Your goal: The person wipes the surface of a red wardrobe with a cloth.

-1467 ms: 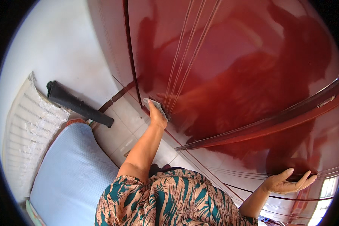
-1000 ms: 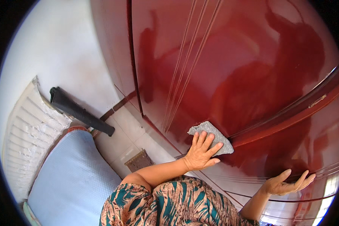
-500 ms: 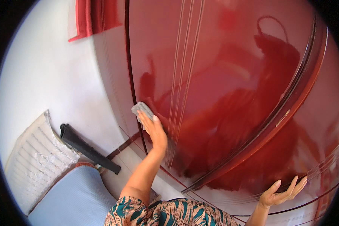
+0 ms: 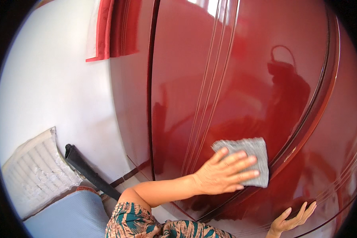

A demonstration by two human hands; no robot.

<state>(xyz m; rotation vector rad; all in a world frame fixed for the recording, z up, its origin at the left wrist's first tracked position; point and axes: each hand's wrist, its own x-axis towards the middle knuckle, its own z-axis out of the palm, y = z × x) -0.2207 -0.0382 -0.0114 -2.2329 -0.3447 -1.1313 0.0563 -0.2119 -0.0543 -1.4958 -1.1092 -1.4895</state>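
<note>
My left hand lies with spread fingers on a grey cloth, holding it flat against a glossy dark-red door panel. The cloth's right edge reaches close to the seam between this panel and the one to its right. Low at the right, my right hand has its fingers apart and nothing in it. It is beside the right-hand red panel; whether the fingers touch it, I cannot tell.
A red-and-white cloth hangs at the upper left by a white wall. At the lower left are a light-blue covered surface, a whitish striped sheet and a black roll.
My left hand has moved the cloth from the panel's left edge across to its right side, and the cloth is spread out wider. My right hand sits slightly lower in view.
</note>
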